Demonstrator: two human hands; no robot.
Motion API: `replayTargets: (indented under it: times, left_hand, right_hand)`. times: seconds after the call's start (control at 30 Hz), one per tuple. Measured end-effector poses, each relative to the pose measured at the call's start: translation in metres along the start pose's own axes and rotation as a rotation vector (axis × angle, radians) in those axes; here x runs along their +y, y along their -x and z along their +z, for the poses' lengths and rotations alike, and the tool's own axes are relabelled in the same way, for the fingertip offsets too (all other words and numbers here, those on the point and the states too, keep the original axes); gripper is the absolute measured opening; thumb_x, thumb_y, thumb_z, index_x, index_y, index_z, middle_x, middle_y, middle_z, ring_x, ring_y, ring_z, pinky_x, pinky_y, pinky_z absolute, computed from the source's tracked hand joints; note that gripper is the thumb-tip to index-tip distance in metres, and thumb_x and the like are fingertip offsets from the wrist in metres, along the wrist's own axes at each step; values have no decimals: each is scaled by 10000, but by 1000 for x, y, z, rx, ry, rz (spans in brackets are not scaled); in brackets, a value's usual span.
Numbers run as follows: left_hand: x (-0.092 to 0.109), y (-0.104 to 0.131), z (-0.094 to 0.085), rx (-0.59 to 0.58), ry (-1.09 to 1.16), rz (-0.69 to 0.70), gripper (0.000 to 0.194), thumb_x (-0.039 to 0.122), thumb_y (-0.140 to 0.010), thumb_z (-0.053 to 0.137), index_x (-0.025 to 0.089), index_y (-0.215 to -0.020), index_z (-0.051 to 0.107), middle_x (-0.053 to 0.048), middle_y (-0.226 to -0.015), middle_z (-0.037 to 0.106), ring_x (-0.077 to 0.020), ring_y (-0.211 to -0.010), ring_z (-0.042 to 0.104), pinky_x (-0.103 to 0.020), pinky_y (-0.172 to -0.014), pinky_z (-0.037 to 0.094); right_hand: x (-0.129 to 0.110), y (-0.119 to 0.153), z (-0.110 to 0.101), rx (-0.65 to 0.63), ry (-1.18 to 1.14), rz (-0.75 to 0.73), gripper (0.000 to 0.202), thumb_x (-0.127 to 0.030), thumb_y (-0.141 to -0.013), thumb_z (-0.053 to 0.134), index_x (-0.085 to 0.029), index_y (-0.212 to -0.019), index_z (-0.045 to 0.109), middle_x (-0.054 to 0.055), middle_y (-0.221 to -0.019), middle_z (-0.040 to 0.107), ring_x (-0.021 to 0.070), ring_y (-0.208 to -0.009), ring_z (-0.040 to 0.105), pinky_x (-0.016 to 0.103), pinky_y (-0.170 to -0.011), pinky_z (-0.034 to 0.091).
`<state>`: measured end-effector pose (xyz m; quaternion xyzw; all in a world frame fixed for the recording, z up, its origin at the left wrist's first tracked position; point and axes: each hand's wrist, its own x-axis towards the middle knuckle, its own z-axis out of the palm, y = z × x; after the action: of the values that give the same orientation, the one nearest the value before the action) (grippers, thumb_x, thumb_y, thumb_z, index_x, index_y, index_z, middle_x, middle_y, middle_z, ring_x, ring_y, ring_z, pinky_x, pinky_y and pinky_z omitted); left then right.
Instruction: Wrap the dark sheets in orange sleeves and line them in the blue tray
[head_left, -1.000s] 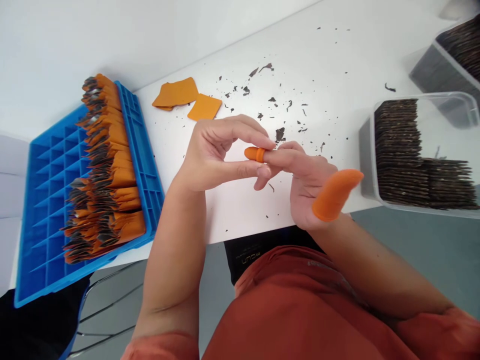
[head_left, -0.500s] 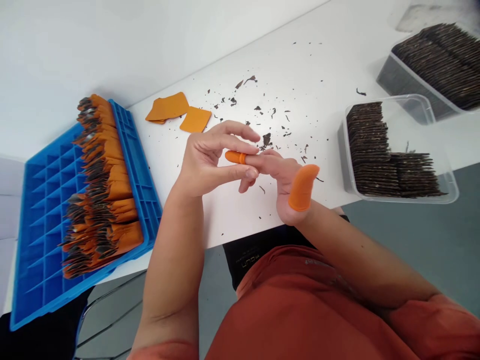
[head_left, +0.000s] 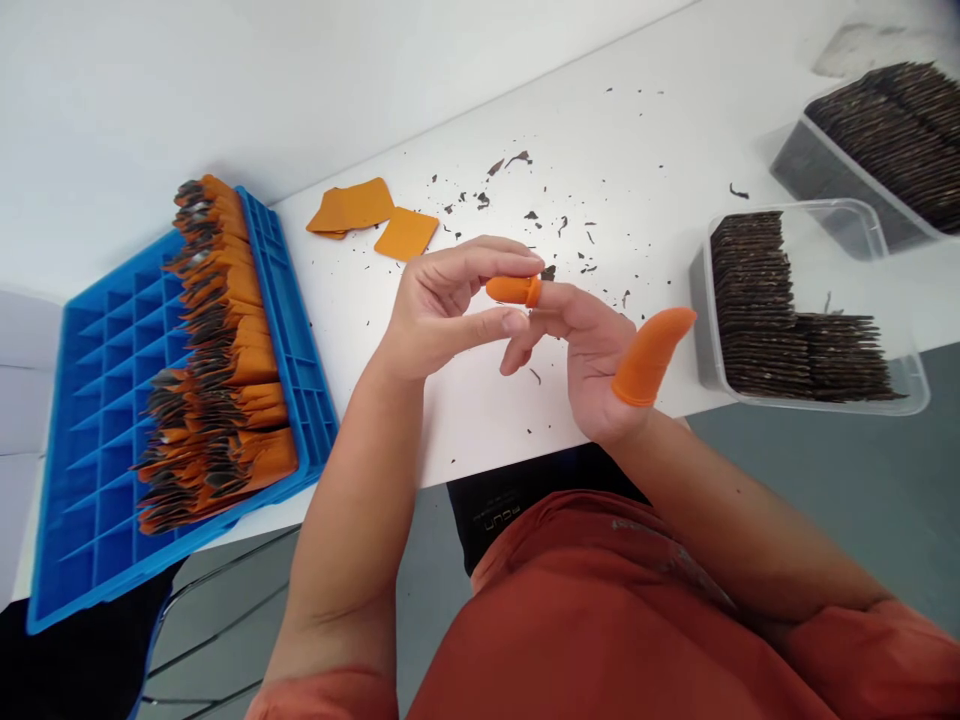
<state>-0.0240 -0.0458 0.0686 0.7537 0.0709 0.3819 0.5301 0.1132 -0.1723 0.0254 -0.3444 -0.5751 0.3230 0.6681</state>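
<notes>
My right hand (head_left: 596,365) is held above the table with its index finger pointing left and its thumb raised. An orange finger cot (head_left: 513,290) covers the index fingertip, with a rolled rim at its base. A second, longer orange finger cot (head_left: 652,358) stands up on the thumb, its tip bent over. My left hand (head_left: 450,305) is around the index cot, thumb below it and fingers above. The left fingertips lie close to the rim; whether they touch it I cannot tell. Thumb and fingers are apart.
A blue divided crate (head_left: 97,450) at the left holds rows of orange packets (head_left: 255,350) with dark sheets. Orange cards (head_left: 407,234) and dark flakes (head_left: 484,200) lie on the white table (head_left: 570,130). Two clear tubs, one nearer (head_left: 832,406) and one farther (head_left: 799,165), hold dark stacked sheets.
My left thumb and fingers have parted from their grip at the index cot. Both hands sit a little farther right, and the thumb cot now leans more to the right.
</notes>
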Motion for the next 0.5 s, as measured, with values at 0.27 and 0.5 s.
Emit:
replayTargets:
  times: [0.27, 0.5]
  left_hand:
    - [7, 4, 3, 11, -108, 2, 382, 658, -812, 953, 336, -1002, 878, -18, -972, 815, -248, -917, 819, -473, -830, 717]
    - [10, 5, 8, -24, -111, 0, 424, 679, -800, 948, 316, -1006, 872, -44, -983, 827, -264, -917, 824, -403, -676, 690]
  right_hand:
    - [-5, -5, 1, 54, -30, -29, 840, -851, -1057, 213, -264, -1161, 805, 42, -852, 769, 219, -766, 705, 542, -925, 613]
    - [-4, -7, 1, -13, -154, -134, 642, -666, -1105, 260, -336, -1140, 810, 23, -846, 787, 226, -743, 701, 535, -855, 651]
